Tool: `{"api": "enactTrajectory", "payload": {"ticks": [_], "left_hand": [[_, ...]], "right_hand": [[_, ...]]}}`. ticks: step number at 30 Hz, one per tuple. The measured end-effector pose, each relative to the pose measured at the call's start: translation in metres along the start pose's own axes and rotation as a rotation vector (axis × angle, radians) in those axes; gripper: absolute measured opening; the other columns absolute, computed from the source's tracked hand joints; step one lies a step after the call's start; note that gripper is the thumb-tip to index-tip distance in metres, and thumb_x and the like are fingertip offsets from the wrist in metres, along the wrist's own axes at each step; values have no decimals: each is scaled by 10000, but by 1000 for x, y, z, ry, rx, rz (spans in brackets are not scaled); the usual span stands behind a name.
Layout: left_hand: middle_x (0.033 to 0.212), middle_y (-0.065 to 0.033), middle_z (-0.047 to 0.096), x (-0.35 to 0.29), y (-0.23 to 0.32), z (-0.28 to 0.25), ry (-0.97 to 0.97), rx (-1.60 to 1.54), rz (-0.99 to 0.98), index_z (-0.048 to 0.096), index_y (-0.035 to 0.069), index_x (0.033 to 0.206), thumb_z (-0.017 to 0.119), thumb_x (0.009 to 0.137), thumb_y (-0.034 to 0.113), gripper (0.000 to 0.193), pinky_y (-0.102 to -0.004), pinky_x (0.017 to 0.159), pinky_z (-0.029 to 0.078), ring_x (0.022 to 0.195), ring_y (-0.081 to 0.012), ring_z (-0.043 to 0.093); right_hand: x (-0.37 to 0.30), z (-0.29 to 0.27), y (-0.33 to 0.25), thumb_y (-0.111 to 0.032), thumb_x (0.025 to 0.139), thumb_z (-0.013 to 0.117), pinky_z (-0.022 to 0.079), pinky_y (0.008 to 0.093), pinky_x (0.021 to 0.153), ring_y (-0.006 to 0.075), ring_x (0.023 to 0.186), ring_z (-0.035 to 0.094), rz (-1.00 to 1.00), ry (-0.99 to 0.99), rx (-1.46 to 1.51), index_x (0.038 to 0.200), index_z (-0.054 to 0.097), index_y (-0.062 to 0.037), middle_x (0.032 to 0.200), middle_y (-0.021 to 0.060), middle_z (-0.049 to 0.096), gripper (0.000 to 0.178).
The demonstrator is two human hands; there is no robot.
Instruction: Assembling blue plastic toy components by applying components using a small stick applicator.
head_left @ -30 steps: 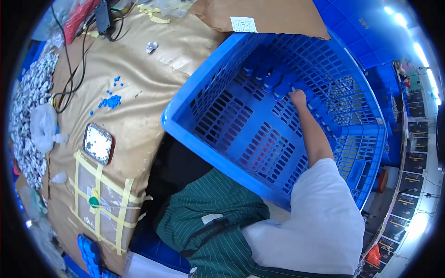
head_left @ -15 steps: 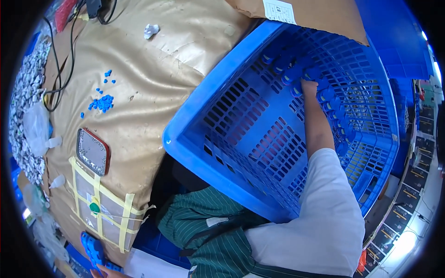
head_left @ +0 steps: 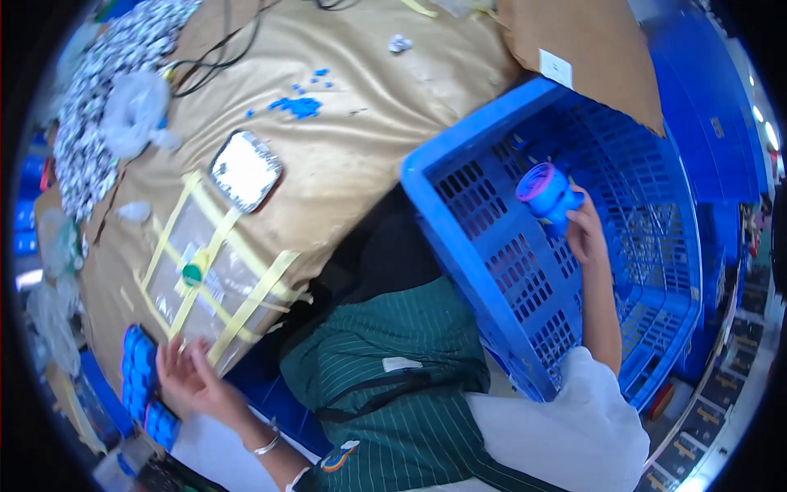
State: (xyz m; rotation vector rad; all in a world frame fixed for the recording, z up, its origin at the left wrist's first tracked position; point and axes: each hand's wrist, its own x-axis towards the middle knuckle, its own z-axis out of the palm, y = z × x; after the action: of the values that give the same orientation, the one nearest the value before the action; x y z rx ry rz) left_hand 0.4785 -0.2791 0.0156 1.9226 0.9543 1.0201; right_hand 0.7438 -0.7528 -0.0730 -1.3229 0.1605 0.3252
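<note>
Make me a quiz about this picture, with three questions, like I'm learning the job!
1. Pick one: which hand holds the blue plastic part over the blue crate?
A) left
B) right
C) both

2. True or false: the small blue bits are inside the blue crate.

3. Fill in the colour: the person wears a striped ____ apron.

Key:
1. B. The right hand holds it.
2. False. The small blue bits lie on the tan table cover.
3. Green.
</note>
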Motion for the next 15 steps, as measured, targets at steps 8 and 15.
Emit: {"api": "enactTrajectory", "payload": {"ticks": [8, 15], "left_hand": [[1245, -161, 480, -64, 50, 52, -834, -957, -422, 273, 4, 1369, 737, 720, 25, 799, -381, 967, 425, 1133, -250, 511], [1241, -107, 504, -56, 14, 3, -369, -952, -690, 388, -3, 1296, 772, 676, 46, 731, -354, 991, 387, 1142, -200, 504]], "right_hand": [[-59, 236, -64, -305, 607, 786, 423, 291, 887, 163, 1039, 512, -66, -697, -254, 1168, 456, -39, 1102, 65, 517, 704], [-63, 338, -25, -98, 719, 729, 472, 340, 828, 274, 929, 596, -606, -1339, -702, 1031, 562, -29, 995, 131, 587, 360]]}}
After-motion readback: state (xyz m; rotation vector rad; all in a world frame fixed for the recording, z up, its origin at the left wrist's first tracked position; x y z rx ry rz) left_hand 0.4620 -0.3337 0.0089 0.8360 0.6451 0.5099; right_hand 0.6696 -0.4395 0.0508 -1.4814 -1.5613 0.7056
